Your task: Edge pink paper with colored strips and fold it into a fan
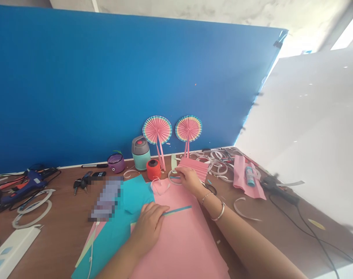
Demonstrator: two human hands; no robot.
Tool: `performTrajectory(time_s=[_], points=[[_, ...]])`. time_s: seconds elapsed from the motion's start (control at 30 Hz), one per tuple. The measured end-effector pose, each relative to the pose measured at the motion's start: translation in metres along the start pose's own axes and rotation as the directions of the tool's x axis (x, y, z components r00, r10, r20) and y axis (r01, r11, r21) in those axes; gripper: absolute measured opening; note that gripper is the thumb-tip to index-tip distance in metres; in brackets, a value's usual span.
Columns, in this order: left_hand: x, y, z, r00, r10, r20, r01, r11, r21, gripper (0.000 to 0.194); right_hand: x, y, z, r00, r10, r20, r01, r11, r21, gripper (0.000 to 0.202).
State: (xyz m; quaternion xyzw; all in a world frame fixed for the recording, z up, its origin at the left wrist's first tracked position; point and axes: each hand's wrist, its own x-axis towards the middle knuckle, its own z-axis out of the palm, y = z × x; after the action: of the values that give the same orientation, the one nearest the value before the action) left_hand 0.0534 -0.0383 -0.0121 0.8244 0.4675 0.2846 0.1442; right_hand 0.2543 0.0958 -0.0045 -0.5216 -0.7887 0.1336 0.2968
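My left hand (148, 224) lies with its fingers outstretched on a large pink paper sheet (179, 248), the fingertips at one end of a narrow blue-and-yellow strip (179, 210) along the sheet's edge. Further back, my right hand (189, 180) has its thumb and fingers closed at the side of a white ring-shaped strip (171, 181). Just beyond that hand lies a pleated pink paper (195, 166). Blue paper (138, 192) extends to the left of the pink sheet. A thin white curl (160, 189) rests on the sheet between the hands.
Two round paper fans (157, 130) lean on the blue partition (106, 85). Before them are a teal flask (141, 157) and a red container (153, 169). Curled strips (218, 166) and pink scraps (240, 178) lie right. Glue guns (33, 182) and a power strip (16, 252) are left.
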Motion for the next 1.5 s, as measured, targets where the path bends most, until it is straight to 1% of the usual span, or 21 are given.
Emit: performTrajectory(time_s=[0.1, 0.13, 0.17, 0.2, 0.23, 0.27, 0.33, 0.4, 0.5, 0.57, 0.67, 0.77, 0.83, 0.9, 1.0, 1.07, 1.13, 1.23, 1.37, 1.43, 1.5], points=[[0.001, 0.000, -0.001, 1.000, -0.018, -0.016, 0.018, 1.000, -0.007, 0.034, -0.014, -0.011, -0.013, 1.000, -0.022, -0.010, 0.022, 0.998, 0.067, 0.027], [0.001, 0.000, -0.001, 0.999, -0.025, -0.026, 0.024, 1.000, -0.007, 0.034, -0.021, -0.016, -0.018, 0.999, -0.030, 0.018, 0.027, 0.987, 0.155, 0.022], [0.001, -0.001, -0.001, 0.999, -0.032, -0.038, 0.031, 0.999, -0.007, 0.033, -0.028, -0.020, -0.023, 0.995, -0.045, 0.092, 0.021, 0.968, 0.250, 0.020], [0.001, -0.002, -0.001, 0.998, -0.039, -0.052, 0.039, 0.999, -0.006, 0.033, -0.035, -0.023, -0.027, 0.979, -0.060, 0.196, -0.006, 0.947, 0.321, 0.022], [0.001, -0.003, -0.001, 0.996, -0.049, -0.068, 0.049, 0.999, -0.004, 0.033, -0.041, -0.024, -0.029, 0.956, -0.070, 0.284, -0.042, 0.929, 0.368, 0.023], [0.001, -0.005, -0.001, 0.994, -0.062, -0.085, 0.062, 0.998, 0.000, 0.032, -0.047, -0.025, -0.031, 0.939, -0.052, 0.341, -0.093, 0.914, 0.394, 0.023], [0.001, -0.008, 0.000, 0.988, -0.091, -0.122, 0.092, 0.996, 0.004, 0.031, -0.053, -0.023, -0.030, 0.918, 0.001, 0.398, -0.182, 0.890, 0.419, 0.023], [0.001, -0.009, 0.000, 0.981, -0.123, -0.153, 0.125, 0.992, 0.001, 0.032, -0.055, -0.017, -0.026, 0.912, 0.025, 0.408, -0.222, 0.870, 0.441, 0.019], [0.001, -0.010, -0.001, 0.973, -0.157, -0.172, 0.159, 0.987, -0.001, 0.034, -0.054, -0.008, -0.018, 0.920, 0.015, 0.393, -0.217, 0.853, 0.475, 0.016], [0.001, -0.010, -0.001, 0.972, -0.157, -0.177, 0.162, 0.987, 0.013, 0.035, -0.055, -0.003, -0.014, 0.927, 0.021, 0.375, -0.209, 0.858, 0.469, 0.017], [0.001, -0.010, -0.001, 0.976, -0.115, -0.185, 0.126, 0.991, 0.049, 0.035, -0.058, 0.000, -0.010, 0.937, 0.024, 0.350, -0.174, 0.898, 0.404, 0.020], [0.001, -0.009, -0.002, 0.983, -0.063, -0.172, 0.077, 0.994, 0.071, 0.034, -0.061, -0.001, -0.009, 0.946, -0.008, 0.324, -0.100, 0.944, 0.315, 0.021], [0.001, -0.006, -0.003, 0.991, -0.021, -0.133, 0.030, 0.998, 0.063, 0.032, -0.063, -0.005, -0.009, 0.956, -0.059, 0.289, -0.020, 0.964, 0.265, 0.021], [0.001, 0.000, -0.003, 0.997, 0.044, -0.065, -0.042, 0.999, 0.034, 0.028, -0.063, -0.009, -0.009, 0.964, -0.131, 0.230, 0.080, 0.972, 0.219, 0.023], [0.001, 0.009, -0.002, 0.991, 0.131, 0.036, -0.131, 0.991, -0.012, 0.021, -0.063, -0.013, -0.007, 0.962, -0.206, 0.181, 0.181, 0.973, 0.142, 0.023], [0.000, 0.013, -0.001, 0.986, 0.147, 0.077, -0.147, 0.989, -0.013, 0.020, -0.063, -0.014, -0.007, 0.955, -0.224, 0.194, 0.209, 0.973, 0.097, 0.019], [-0.001, 0.015, 0.000, 0.985, 0.140, 0.103, -0.140, 0.990, -0.003, 0.019, -0.062, -0.014, -0.007, 0.947, -0.251, 0.199, 0.241, 0.968, 0.070, 0.017], [-0.002, 0.016, 0.000, 0.986, 0.116, 0.121, -0.115, 0.993, -0.008, 0.018, -0.061, -0.014, -0.010, 0.941, -0.302, 0.154, 0.297, 0.953, 0.054, 0.017], [-0.002, 0.015, -0.001, 0.986, 0.107, 0.130, -0.105, 0.994, -0.018, 0.018, -0.060, -0.012, -0.010, 0.941, -0.326, 0.095, 0.318, 0.944, 0.082, 0.015], [-0.002, 0.014, 0.000, 0.985, 0.108, 0.131, -0.106, 0.994, -0.021, 0.017, -0.060, -0.008, -0.009, 0.954, -0.291, 0.069, 0.286, 0.956, 0.070, 0.015], [-0.002, 0.013, 0.001, 0.986, 0.110, 0.128, -0.108, 0.994, -0.024, 0.017, -0.057, -0.004, -0.008, 0.975, -0.221, 0.030, 0.221, 0.975, 0.020, 0.018]])
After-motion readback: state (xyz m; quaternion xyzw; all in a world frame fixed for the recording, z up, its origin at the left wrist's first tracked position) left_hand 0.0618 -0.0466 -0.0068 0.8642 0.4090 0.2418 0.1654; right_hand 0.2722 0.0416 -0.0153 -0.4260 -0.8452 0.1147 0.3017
